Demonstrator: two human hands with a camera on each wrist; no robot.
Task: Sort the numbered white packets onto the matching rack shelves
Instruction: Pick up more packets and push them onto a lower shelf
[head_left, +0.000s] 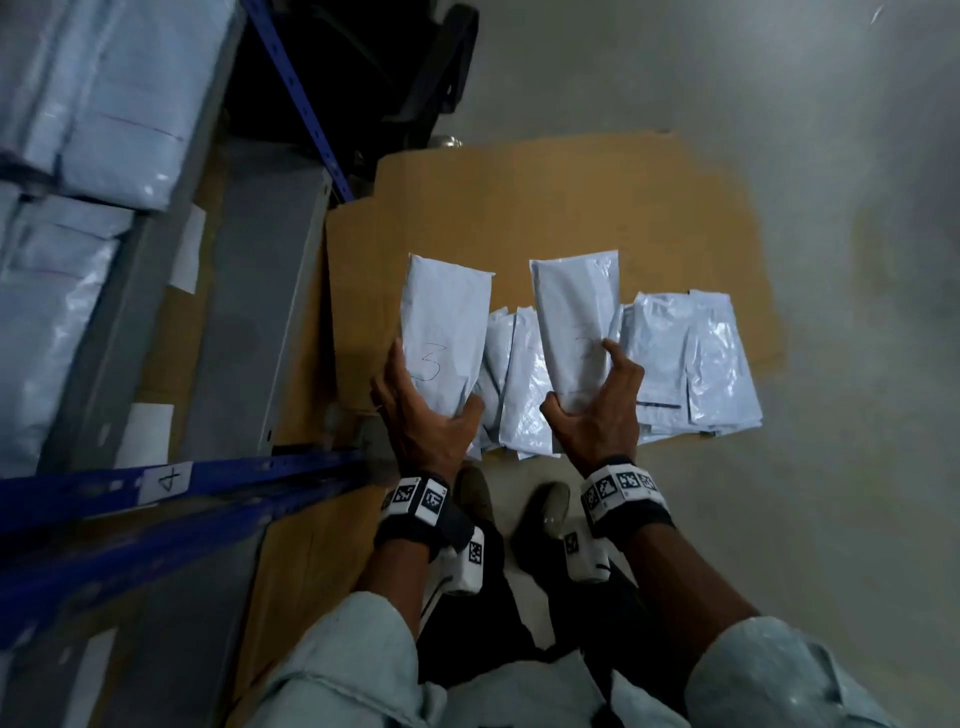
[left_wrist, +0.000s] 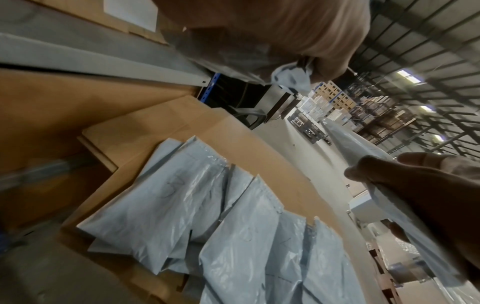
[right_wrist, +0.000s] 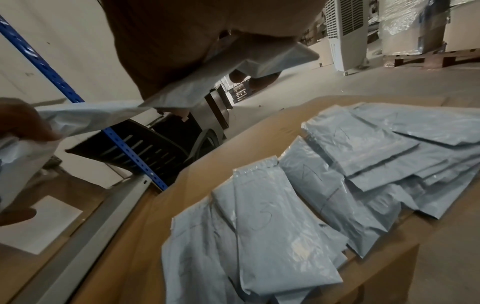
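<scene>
My left hand (head_left: 428, 402) grips a white packet marked "3" (head_left: 444, 322) by its near end, thumb on one edge and fingers on the other. My right hand (head_left: 584, 387) holds a second white packet (head_left: 576, 306) the same way; its fingers partly cover the number. Both packets hang above a pile of white packets (head_left: 696, 364) lying on flat cardboard (head_left: 545, 197). In the right wrist view the pile (right_wrist: 272, 216) shows several handwritten numbers, one a "3". The rack (head_left: 78, 499) stands to the left, with a "4" label (head_left: 169, 480) on its blue beam.
White packets (head_left: 104, 104) fill the rack's upper shelf at far left. A lower shelf lined with cardboard (head_left: 249, 322) holds white paper labels. A dark chair (head_left: 415, 67) stands beyond the cardboard. My feet (head_left: 545, 509) are just before the pile. Grey floor (head_left: 831, 208) stretches to the right.
</scene>
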